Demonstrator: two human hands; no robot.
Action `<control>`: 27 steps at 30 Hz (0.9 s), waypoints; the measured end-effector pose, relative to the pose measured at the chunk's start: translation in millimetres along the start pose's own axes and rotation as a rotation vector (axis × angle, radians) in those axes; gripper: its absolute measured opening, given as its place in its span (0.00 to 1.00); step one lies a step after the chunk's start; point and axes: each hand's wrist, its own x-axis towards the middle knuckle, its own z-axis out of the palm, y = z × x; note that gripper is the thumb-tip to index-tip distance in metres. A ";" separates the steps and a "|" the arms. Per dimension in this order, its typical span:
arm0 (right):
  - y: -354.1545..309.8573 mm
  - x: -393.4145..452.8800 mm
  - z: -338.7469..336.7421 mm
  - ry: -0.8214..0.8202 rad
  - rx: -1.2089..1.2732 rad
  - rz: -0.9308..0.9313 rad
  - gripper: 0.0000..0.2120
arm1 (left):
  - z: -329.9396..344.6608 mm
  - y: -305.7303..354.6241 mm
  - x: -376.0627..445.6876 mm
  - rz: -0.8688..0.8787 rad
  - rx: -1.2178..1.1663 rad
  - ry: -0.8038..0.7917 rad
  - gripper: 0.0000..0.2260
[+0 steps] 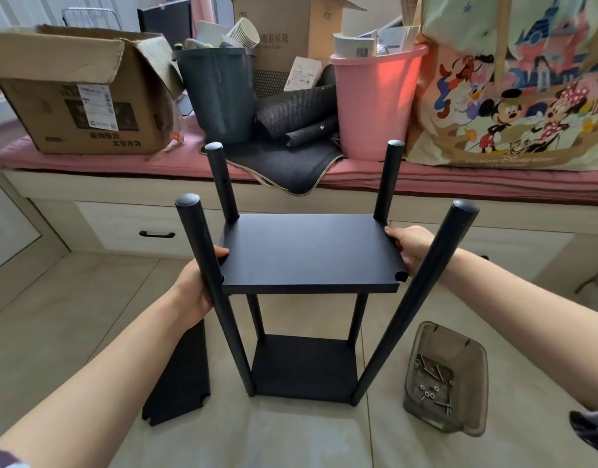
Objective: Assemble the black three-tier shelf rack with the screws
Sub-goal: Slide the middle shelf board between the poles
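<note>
The rack [304,298] stood upright on the tiled floor [54,315], its four round matte poles splayed outward at the top. The left hand [198,285] and right hand [407,246] each gripped a short edge of the flat middle shelf [307,255], level; its near right notch seemed clear of the pole. A spare shelf [181,376] lay left, a clear tub of screws [446,376] right.

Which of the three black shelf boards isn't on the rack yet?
The loose board lying on the floor by the left forearm. The middle board is held between the poles, and the bottom board sits at their base.
</note>
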 end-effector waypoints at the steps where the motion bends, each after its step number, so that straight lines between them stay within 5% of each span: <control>1: 1.8 1.5 1.8 0.022 -0.033 -0.010 0.13 | 1.4 -0.7 -0.6 -0.002 -0.008 0.011 0.05; 6: -0.6 0.7 6.6 0.067 -0.035 0.015 0.09 | 5.5 -1.1 -2.0 0.003 -0.032 0.029 0.05; 10: 1.0 -9.6 -3.3 -0.054 0.034 0.101 0.10 | 6.4 -1.0 -2.3 0.006 -0.047 0.045 0.06; 16: 20.7 -42.8 -19.2 -0.138 0.205 -0.022 0.17 | 7.7 -2.3 -3.7 0.017 -0.069 0.050 0.06; 27: 31.5 -44.2 -2.0 0.062 0.295 0.039 0.08 | -1.5 -7.2 -4.2 0.046 -0.069 -0.027 0.07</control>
